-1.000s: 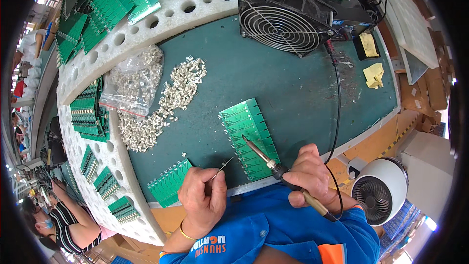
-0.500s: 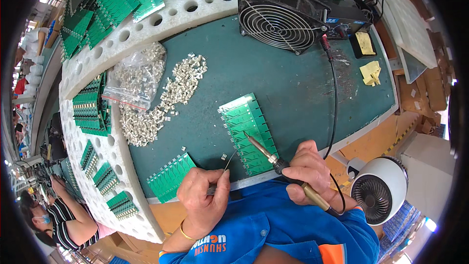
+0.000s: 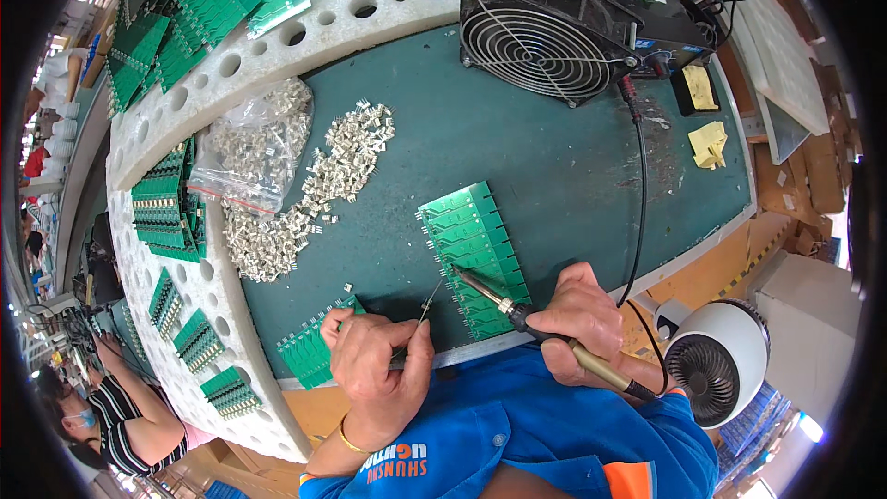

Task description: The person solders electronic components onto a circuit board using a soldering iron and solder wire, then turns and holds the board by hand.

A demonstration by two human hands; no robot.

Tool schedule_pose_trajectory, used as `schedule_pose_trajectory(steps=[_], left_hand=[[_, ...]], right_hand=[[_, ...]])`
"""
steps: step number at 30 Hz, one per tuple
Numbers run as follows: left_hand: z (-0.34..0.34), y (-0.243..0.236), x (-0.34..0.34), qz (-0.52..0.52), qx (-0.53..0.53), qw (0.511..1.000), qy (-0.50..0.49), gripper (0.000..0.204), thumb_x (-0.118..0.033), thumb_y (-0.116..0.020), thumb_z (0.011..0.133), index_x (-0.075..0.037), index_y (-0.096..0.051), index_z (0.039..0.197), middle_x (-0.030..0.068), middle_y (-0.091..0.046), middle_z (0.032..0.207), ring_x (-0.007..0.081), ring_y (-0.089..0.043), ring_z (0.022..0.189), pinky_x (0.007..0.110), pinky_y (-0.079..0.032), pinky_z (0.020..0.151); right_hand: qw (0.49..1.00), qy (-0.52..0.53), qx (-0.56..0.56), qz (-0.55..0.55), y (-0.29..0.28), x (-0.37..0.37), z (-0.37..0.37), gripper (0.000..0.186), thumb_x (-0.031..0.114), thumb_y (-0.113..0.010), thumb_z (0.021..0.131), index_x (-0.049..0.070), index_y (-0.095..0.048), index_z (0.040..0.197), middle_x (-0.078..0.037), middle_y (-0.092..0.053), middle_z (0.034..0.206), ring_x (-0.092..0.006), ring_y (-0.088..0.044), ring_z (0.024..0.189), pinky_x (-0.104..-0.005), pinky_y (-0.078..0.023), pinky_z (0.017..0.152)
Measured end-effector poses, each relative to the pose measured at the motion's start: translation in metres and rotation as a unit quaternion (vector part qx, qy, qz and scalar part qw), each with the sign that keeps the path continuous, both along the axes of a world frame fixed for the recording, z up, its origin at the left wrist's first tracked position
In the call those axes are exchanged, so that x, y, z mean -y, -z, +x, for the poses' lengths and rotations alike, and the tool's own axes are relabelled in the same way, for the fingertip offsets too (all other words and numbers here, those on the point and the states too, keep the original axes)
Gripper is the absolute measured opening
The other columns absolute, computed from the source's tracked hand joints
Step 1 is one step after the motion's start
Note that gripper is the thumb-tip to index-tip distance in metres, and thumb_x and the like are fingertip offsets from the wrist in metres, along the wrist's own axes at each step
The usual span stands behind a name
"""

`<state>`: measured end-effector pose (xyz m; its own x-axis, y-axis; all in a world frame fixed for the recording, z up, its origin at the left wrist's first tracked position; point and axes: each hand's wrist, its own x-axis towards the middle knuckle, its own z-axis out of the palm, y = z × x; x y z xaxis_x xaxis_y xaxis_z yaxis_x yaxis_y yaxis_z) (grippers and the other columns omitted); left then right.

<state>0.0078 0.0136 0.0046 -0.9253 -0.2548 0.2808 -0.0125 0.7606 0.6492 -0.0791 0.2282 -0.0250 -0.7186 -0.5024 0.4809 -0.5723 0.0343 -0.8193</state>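
Gripping the iron in the right hand, with fingers wrapped round it. Pointing its tip at board 1, on the table; cannot tell if touching. Pinching a thin tool in the left hand, near that board's edge. Covering part of board 2.

Orange, white lettering across blue work shirt.

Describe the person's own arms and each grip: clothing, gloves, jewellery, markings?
Left grip and right grip are human hands, no gloves. A thin gold-toned bangle circles the left wrist. The blue top has sleeves that leave the forearms partly bare, with orange trim at the edge. White and orange lettering marks its front.
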Motion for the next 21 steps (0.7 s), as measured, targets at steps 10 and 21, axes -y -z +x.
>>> schedule_pose_trajectory(steps=[10, 21], left_hand=[[0.0003, 0.0029, 0.0006, 0.002, 0.014, 1.000, -0.007, 0.016, 0.002, -0.076, 0.071, -0.008, -0.063, 0.073, 0.0022, -0.057, 0.063, 0.0190, -0.055, 0.063, 0.042, -0.038, 0.087], [-0.0002, 0.0074, 0.0006, -0.007, 0.001, 1.000, -0.004, 0.018, -0.001, -0.078, 0.069, -0.011, -0.063, 0.073, 0.0017, -0.056, 0.063, 0.0187, -0.054, 0.059, 0.040, -0.037, 0.085]], right_hand=[[1.000, 0.003, -0.007, 0.006, 0.0000, 0.0018, 0.0009, 0.021, 0.019, -0.071, 0.085, 0.005, -0.066, 0.100, -0.003, -0.059, 0.067, -0.0199, -0.054, 0.054, -0.0373, -0.041, 0.063], [1.000, 0.000, -0.009, 0.011, 0.0010, 0.0022, 0.0010, 0.021, 0.019, -0.071, 0.085, 0.005, -0.066, 0.100, -0.002, -0.058, 0.065, -0.0195, -0.053, 0.053, -0.0370, -0.041, 0.062]])
